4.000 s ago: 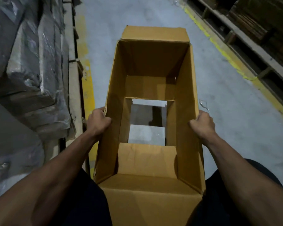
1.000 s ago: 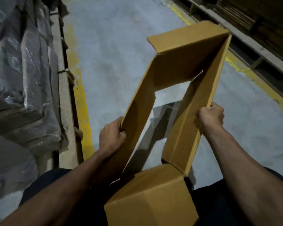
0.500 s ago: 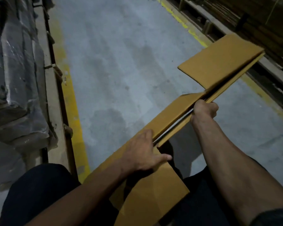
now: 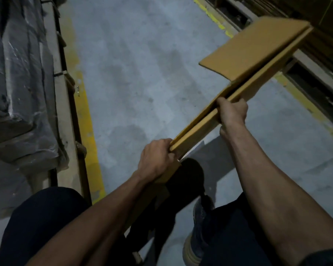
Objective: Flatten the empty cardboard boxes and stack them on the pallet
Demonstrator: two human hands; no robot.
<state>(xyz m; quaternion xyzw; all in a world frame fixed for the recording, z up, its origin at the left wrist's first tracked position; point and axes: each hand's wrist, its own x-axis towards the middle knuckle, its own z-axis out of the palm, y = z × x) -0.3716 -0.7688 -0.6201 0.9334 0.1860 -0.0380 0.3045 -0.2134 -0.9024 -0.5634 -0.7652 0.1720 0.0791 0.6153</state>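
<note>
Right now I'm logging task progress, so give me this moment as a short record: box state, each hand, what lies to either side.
box: flattened box, held in the air, pointing far right
left hand: grips the near end
right hand: grips the edge further along
floor: grey concrete with yellow lines
left side: wrapped goods
right side: stacked cardboard

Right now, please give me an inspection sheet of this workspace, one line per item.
Surface: grey concrete floor, stained, with a yellow painted line along its left side.
Job's things: brown flattened cardboard box, held above the floor, one flap spread at the far end.
Clutter: nothing seen.
Grippers: left hand grips the box's near end; right hand grips its edge further along.
Cables: nothing seen.
Surroundings: plastic-wrapped stacked goods at left; wooden pallets at right.
</note>
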